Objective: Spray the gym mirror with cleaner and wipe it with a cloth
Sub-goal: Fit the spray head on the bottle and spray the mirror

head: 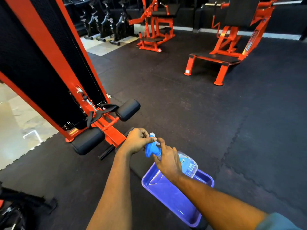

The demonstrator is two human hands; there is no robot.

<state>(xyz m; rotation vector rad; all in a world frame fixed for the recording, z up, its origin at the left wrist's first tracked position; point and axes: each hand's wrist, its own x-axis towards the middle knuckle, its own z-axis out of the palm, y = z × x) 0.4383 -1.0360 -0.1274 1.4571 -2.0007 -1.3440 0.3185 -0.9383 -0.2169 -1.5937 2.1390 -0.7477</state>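
— Blue plastic first: where is the spray bottle?

— Low in the middle of the head view, held over the far end of a purple tray that lies on the dark rubber floor. The bottle is tilted, its blue trigger head up and to the left, its clear body with the label down and to the right, above the tray's far right corner.

— And the hands?

— Both are at the head of the bottle, close together. The left hand has its fingers curled round the top of the trigger head, the thumb lying across the nozzle end. The right hand comes from the near right and lies over the neck, fingers loosely spread, fingertips touching the blue head; whether it truly grips I cannot tell, as its palm hides the neck.

— What else is near?

— Just left of the hands, an orange machine with black roller pads. Farther back, more orange gym frames and a row of black exercise bikes.
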